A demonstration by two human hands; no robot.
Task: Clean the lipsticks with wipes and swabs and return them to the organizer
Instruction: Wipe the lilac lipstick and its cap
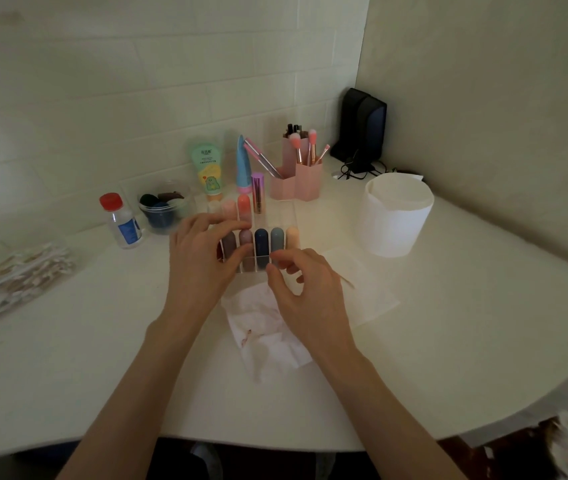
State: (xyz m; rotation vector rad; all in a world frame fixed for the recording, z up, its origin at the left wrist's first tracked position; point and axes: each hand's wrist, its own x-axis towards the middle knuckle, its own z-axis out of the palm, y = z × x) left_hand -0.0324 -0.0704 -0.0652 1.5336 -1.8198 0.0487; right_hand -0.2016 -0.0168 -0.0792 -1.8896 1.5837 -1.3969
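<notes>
Seemingly to steady it, the left hand (202,258) lays straight fingers across the organizer (282,216) at 12 o'clock, where lipsticks (261,241) stand slotted. The right hand (305,292) hovers just beside it, fingers loosely curled and empty, while the stained wipe (265,334) waits at 6 o'clock.

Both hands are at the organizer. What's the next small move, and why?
Probably lift the mauve lipstick out with the left hand, whose thumb and fingers bracket it, and bring it over the stained wipe. The right hand hovers empty, free to take the wipe. Which lipsticks are already clean I cannot tell.
</notes>
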